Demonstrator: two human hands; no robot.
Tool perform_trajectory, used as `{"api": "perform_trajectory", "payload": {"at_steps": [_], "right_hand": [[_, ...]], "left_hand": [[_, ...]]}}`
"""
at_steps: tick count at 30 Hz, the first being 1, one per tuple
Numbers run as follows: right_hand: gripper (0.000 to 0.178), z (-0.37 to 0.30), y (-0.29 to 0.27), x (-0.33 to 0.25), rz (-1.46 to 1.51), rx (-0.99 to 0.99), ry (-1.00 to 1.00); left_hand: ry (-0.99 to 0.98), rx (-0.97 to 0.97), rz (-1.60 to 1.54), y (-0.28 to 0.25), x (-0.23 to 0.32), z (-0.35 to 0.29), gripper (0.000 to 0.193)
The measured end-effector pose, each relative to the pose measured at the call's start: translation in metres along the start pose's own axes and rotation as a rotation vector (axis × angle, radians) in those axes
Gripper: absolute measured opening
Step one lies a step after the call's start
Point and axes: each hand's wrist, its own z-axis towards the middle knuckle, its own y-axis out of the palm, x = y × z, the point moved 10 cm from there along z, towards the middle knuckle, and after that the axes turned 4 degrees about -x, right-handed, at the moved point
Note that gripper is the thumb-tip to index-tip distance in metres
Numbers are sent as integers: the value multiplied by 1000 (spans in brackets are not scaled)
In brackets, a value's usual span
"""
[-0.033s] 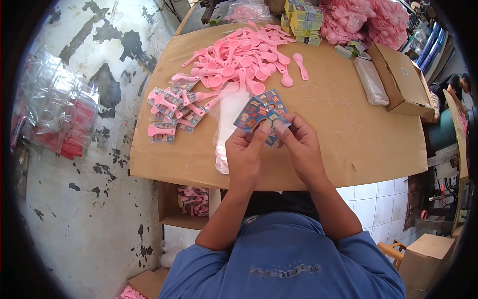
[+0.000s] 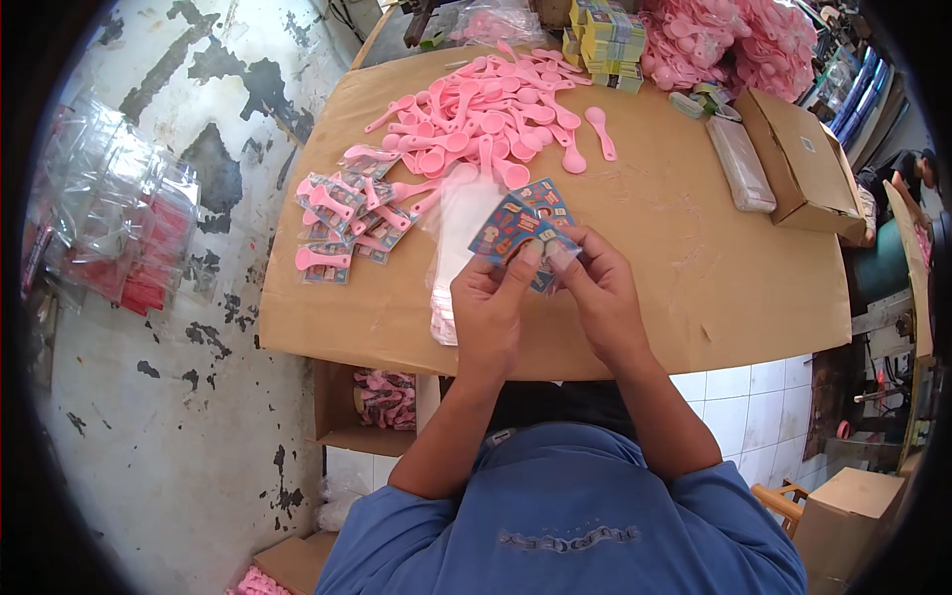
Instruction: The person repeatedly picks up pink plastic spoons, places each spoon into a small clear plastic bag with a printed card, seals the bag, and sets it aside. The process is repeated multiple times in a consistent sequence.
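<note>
Blue picture cards [image 2: 501,226] are pinched between thumb and fingers by the left hand [image 2: 491,305] and the right hand [image 2: 607,281]. They are held over the brown table [image 2: 714,288], near clear bags [image 2: 454,248] and pink spoons [image 2: 466,104].

The left hand [image 2: 488,309] and right hand [image 2: 601,282] partly hide the blue printed cards [image 2: 503,223], and the lower edge crops the lower-left cardboard box [image 2: 302,563].
</note>
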Motion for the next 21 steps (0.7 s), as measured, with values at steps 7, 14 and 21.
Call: {"api": "perform_trajectory", "payload": {"at_steps": [7, 14, 21], "right_hand": [[14, -18, 9, 16, 133, -50, 132], [16, -26, 13, 20, 80, -15, 165], [20, -23, 10, -35, -311, 123, -210]], "left_hand": [[73, -90, -308, 16, 26, 7, 60], [100, -173, -469, 17, 12, 2, 56], [-8, -12, -470, -2, 7, 6, 50]]}}
